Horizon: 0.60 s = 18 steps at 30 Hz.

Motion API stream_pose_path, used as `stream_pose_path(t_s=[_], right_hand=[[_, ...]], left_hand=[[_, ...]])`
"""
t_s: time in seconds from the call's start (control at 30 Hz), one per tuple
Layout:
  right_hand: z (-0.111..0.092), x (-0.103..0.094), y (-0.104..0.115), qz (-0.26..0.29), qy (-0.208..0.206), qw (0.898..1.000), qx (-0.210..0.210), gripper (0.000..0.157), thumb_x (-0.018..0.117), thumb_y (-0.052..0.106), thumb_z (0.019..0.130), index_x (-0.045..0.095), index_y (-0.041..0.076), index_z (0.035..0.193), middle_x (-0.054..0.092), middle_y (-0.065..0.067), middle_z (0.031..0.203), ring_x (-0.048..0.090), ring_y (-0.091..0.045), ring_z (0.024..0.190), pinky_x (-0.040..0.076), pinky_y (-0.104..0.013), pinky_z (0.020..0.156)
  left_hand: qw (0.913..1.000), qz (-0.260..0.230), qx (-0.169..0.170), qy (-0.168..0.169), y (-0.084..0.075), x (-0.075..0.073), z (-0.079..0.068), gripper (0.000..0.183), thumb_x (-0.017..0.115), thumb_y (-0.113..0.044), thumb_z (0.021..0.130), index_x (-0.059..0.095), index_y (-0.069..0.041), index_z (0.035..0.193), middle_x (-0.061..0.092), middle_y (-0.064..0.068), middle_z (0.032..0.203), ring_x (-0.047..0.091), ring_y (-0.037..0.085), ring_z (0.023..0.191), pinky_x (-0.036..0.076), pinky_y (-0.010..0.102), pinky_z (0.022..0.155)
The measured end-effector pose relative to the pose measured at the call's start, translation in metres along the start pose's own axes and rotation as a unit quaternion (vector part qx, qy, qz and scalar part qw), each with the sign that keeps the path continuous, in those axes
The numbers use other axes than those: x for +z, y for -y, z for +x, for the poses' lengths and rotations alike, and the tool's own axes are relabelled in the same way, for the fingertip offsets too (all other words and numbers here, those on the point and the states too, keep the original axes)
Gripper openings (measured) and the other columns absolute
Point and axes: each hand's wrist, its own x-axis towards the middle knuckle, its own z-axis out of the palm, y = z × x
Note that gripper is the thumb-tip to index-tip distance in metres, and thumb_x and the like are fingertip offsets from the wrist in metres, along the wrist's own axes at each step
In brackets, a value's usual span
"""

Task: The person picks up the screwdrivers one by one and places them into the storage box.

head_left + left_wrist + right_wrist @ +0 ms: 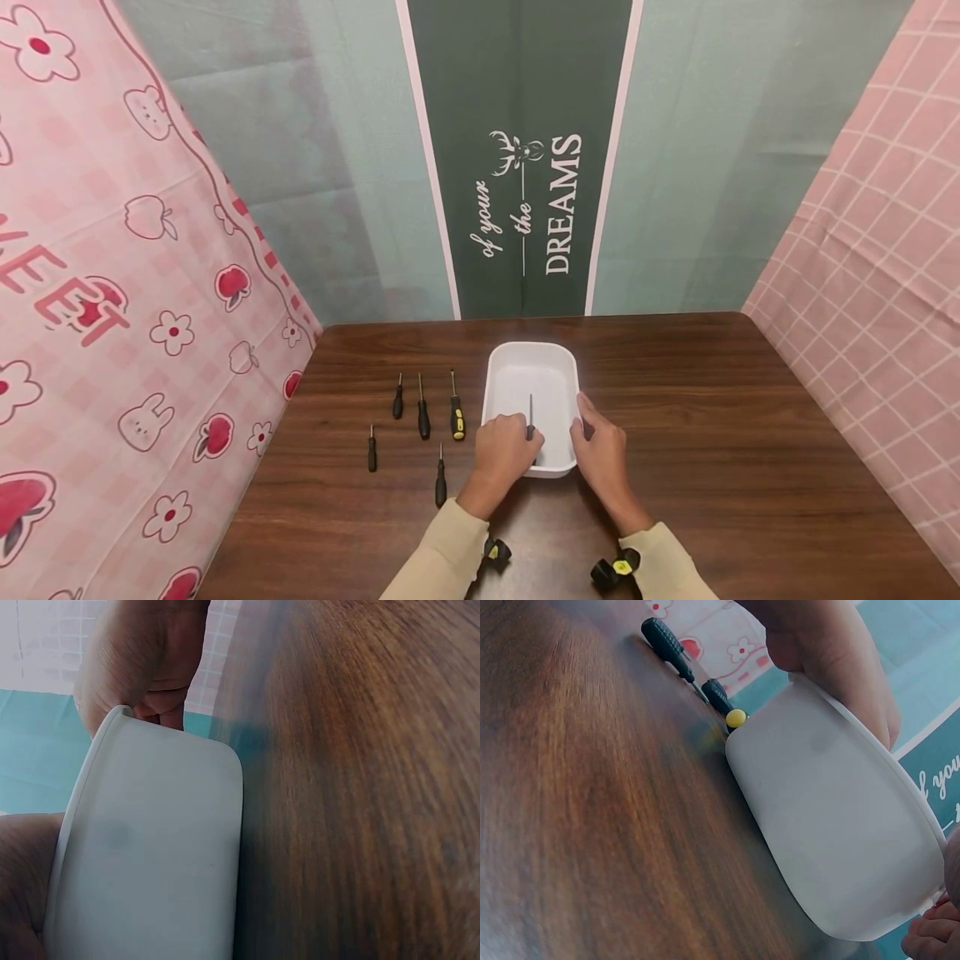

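Note:
A white rectangular tray [555, 392] stands on the wooden table. Inside it is a screwdriver [531, 408], its thin shaft pointing toward the tray's far end. My left hand [502, 450] reaches over the near left rim and grips the screwdriver by its dark handle, which the fingers mostly cover. On the opposite side my right hand [602, 454] holds the tray's right rim, thumb on the inner side and fingers outside. From the left wrist view the tray's near wall [157, 840] shows between both hands.
Left of the tray lie several screwdrivers with dark handles, among them a black-and-yellow one [457, 419] and a short one [372, 454] farthest left. Another screwdriver [440, 485] lies close to the left forearm. A patterned pink cloth [172, 333] hangs along the left side.

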Motion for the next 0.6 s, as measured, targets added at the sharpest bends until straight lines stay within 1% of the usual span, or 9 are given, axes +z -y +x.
stream_pose_path(t_s=[0.23, 0.3, 0.47, 0.6], right_hand=[[-0.0005, -0.0012, 0.0006, 0.001, 0.007, 1.0, 0.005, 0.041, 0.066, -0.005, 0.09, 0.061, -0.008, 0.13, 0.061, -0.023, 0.131, 0.058, -0.035, 0.123, 0.045, -0.047, 0.098], [-0.0005, -0.0009, -0.0001, 0.001, 0.009, 1.0, 0.005, 0.041, 0.066, -0.005, 0.09, 0.061, -0.008, 0.13, 0.061, -0.022, 0.132, 0.058, -0.034, 0.124, 0.044, -0.047, 0.098], [0.0, 0.0002, -0.0014, 0.007, 0.0, 1.0, 0.0, 0.04, 0.066, -0.006, 0.089, 0.062, -0.008, 0.129, 0.062, -0.021, 0.131, 0.06, -0.032, 0.123, 0.044, -0.043, 0.098], [-0.0003, 0.0, -0.0014, 0.007, -0.003, 1.0, -0.003, 0.04, 0.066, -0.006, 0.089, 0.062, -0.008, 0.128, 0.063, -0.02, 0.131, 0.06, -0.032, 0.122, 0.044, -0.042, 0.098]], left_hand=[[0.9998, 0.013, -0.003, 0.012, 0.0001, 0.0021, 0.0004, 0.04, 0.067, -0.04, 0.09, 0.054, -0.016, 0.061, 0.045, -0.004, 0.052, 0.042, 0.013, 0.046, 0.032, 0.03, 0.043], [0.9998, 0.015, -0.003, 0.011, 0.0002, 0.0026, 0.0003, 0.039, 0.067, -0.04, 0.089, 0.055, -0.016, 0.061, 0.047, -0.003, 0.052, 0.043, 0.014, 0.046, 0.033, 0.031, 0.043], [0.9999, 0.015, 0.003, -0.006, -0.0004, 0.003, 0.0003, 0.039, 0.068, -0.037, 0.088, 0.054, -0.016, 0.059, 0.051, -0.001, 0.053, 0.048, 0.017, 0.046, 0.037, 0.035, 0.043], [0.9999, 0.011, 0.006, -0.011, -0.0008, 0.0026, 0.0005, 0.04, 0.067, -0.035, 0.089, 0.052, -0.016, 0.058, 0.052, 0.001, 0.053, 0.052, 0.02, 0.048, 0.039, 0.036, 0.044]])
